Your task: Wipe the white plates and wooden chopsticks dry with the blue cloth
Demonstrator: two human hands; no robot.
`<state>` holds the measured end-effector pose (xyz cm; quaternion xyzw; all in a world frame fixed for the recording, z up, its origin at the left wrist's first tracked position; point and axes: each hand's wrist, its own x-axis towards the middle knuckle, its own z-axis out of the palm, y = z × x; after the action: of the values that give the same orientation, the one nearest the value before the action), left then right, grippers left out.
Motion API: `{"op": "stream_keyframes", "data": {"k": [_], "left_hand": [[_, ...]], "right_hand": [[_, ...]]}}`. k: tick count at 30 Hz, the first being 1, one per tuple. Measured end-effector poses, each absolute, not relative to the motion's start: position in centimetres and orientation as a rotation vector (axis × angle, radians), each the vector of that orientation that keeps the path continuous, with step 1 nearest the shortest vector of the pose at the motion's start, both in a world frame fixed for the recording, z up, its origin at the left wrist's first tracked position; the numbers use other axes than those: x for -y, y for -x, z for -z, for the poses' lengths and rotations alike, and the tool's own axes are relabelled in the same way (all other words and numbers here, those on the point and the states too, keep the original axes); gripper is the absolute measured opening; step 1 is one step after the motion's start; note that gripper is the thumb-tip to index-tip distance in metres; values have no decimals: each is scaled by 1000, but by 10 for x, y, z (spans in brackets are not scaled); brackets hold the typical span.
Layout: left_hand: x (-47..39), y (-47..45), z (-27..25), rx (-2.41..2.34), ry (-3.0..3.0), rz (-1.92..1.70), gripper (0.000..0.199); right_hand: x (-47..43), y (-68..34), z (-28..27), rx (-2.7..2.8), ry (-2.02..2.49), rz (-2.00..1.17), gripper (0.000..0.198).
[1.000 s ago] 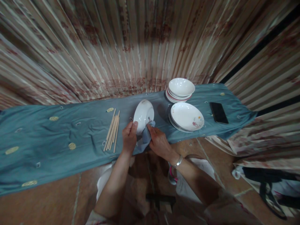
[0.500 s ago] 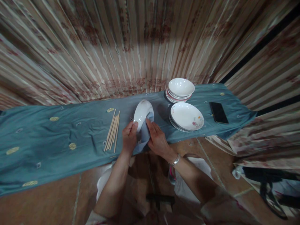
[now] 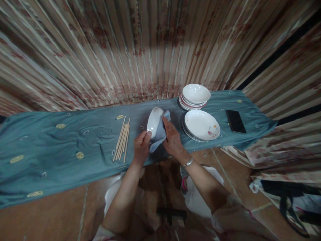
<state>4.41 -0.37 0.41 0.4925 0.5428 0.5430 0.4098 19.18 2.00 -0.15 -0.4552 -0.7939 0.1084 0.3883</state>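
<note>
A white bowl (image 3: 153, 122) is held tilted over the front middle of the cloth-covered table. My left hand (image 3: 142, 144) grips its near left rim, thumb on top. My right hand (image 3: 173, 138) presses a light blue cloth (image 3: 159, 135) against the bowl's right side, fingers together and stretched along it. Part of the cloth hangs below the bowl between both hands. Left of my left hand lie several wooden chopsticks (image 3: 122, 140). To the right of my right hand stands a stack of white plates (image 3: 200, 124) with a floral print.
Behind the plates rises a stack of white bowls (image 3: 196, 93), with red-rimmed dishes under it. A black phone (image 3: 235, 121) lies near the right end of the table (image 3: 57, 150). Pleated curtains (image 3: 150, 50) hang along the back. A black bag (image 3: 288, 190) is at lower right.
My right hand and the cloth have moved up along the bowl's right side. The bowl has turned more onto its edge. My view has shifted slightly.
</note>
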Motion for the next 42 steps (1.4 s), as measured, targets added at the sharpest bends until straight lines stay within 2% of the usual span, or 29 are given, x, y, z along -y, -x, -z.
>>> {"op": "stream_keyframes", "data": {"k": [9,28,37,42], "left_hand": [[4,-46,-10,-1416,-1262,-1355,34],[2,-48,0,-1368,-1167,-1422,37],[1,-48,-1,-1357,-1162,-1439,38],[-1,-48,-2,-1371,-1141,-1467,39]], "right_hand": [[-35,-196,12,2005,1228,-301,81],[-17,-199,18,2090,1462,-357,58],[7,-198,7,2098,1359,-418,63],[13,-193,8,2106,1260,-390,74]]}}
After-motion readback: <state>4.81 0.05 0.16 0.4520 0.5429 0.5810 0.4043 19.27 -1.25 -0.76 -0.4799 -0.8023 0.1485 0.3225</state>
